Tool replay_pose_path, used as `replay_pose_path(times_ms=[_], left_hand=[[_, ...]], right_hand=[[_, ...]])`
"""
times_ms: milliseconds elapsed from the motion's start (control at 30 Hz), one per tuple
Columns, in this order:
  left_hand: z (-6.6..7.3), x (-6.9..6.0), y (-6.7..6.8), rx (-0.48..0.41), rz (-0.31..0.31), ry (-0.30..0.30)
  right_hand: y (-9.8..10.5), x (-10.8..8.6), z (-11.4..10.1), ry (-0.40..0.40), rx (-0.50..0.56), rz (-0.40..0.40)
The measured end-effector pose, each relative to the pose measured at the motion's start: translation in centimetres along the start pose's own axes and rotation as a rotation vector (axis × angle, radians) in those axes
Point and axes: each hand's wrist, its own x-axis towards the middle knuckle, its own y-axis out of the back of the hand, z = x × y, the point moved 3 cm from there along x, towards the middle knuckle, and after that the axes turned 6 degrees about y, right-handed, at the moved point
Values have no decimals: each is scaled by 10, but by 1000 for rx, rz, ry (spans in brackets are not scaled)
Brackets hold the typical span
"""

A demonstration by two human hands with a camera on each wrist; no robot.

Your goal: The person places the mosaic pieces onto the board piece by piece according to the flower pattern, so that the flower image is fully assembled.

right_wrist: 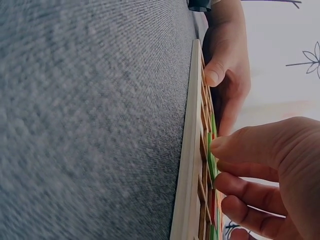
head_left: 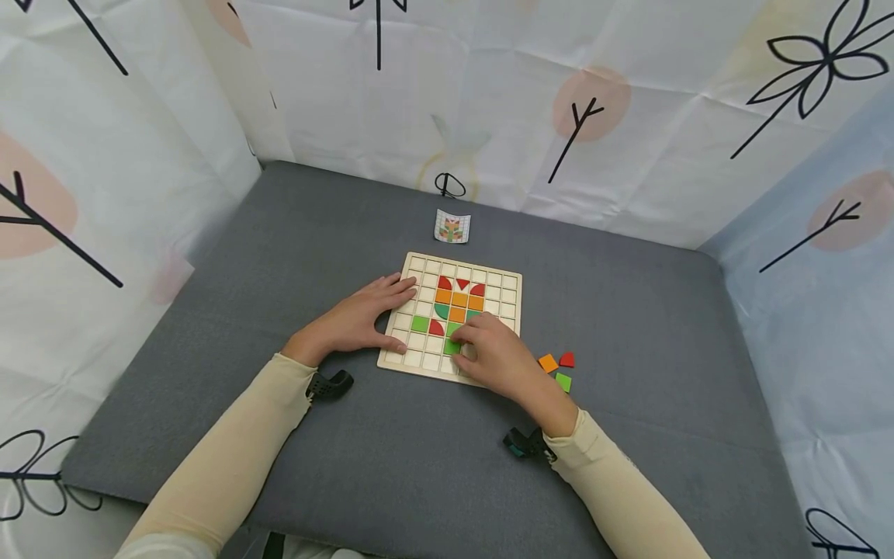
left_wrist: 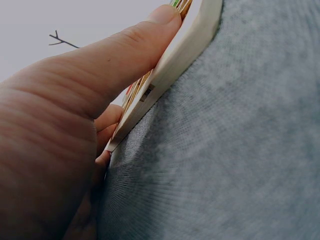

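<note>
A square wooden grid board (head_left: 414, 359) lies on the grey surface, with red, orange and green tiles in its middle cells. My left hand (head_left: 356, 317) rests at the board's left side, its thumb (left_wrist: 135, 50) laid over the rim and its fingers straight on the far part of that edge. Over the lower right of the board, my right hand (head_left: 499, 359) pinches a green square tile (head_left: 452, 347) between thumb and forefinger. In the right wrist view this green tile (right_wrist: 210, 155) sits at the board's top face. The right hand hides some cells.
Loose orange (head_left: 548, 362), red (head_left: 567, 359) and green (head_left: 563, 382) tiles lie right of the board, beside my right wrist. A small patterned card (head_left: 452, 227) lies behind the board. Printed white curtains (head_left: 489, 101) stand around the grey tabletop (head_left: 628, 310).
</note>
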Motion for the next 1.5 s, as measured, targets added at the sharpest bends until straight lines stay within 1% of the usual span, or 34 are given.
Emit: replay_pose_path(times_ms=[200,333,400,500,633,733,833,1033,1200,1300,1500], left_hand=[[0,-1,-1,-1,-1,7],[0,-1,-1,1,3,6],[0,-1,-1,4,4,5],[0,-1,-1,6,4,7],[0,-1,-1,7,2,8],[0,-1,0,5,3,7],[0,-1,0,6,3,8],[-2,-1,-1,7,-1,10],[-2,-1,0,6,6,9],[-1,-1,0,6,5,8],[0,-1,0,4,3,0]], right_hand=[[6,-5,4,-12,10,53],[19,-11,9,-26,28,86],[27,-17,13,-55,36,103],[39,-28,22,-120,37,125],[53,-43,35,-207,17,152],[61,-52,44,-245,0,175],[66,-61,49,-265,-3,190],[71,-76,57,-278,12,174],[72,-87,63,-256,23,140],[71,-94,66,-244,30,112],[64,-106,70,-255,44,65]])
